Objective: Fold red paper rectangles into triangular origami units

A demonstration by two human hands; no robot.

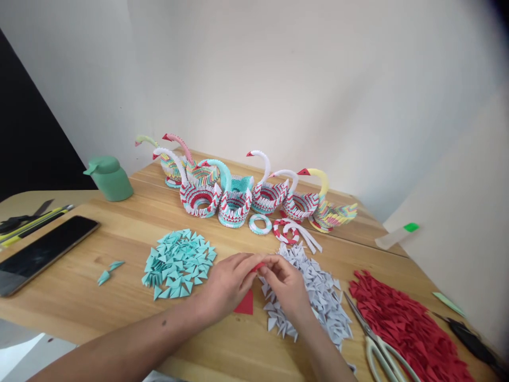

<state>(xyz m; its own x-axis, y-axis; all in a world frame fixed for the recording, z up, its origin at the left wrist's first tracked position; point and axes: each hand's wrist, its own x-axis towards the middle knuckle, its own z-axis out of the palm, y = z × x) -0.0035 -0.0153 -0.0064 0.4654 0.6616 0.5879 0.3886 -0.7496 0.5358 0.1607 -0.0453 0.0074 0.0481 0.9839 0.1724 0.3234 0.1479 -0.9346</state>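
we pinch a small red paper piece [257, 266] between our left hand [230, 284] and our right hand [287, 284], fingertips pressed together on it, just above the wooden table [119, 297]. a red square [245, 304] lies under our hands, between the teal pile [178, 262] and the white pile [314, 297]. to fold well, we should line up the edges first, then press the crease flat and hard.

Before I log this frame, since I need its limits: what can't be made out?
- Small red paper piece: mostly hidden by the fingertips of the left hand and right hand, head view.
- Metal scissors with pale handles: handles cut off by the bottom edge.
- Black tool: blurred at the right edge.
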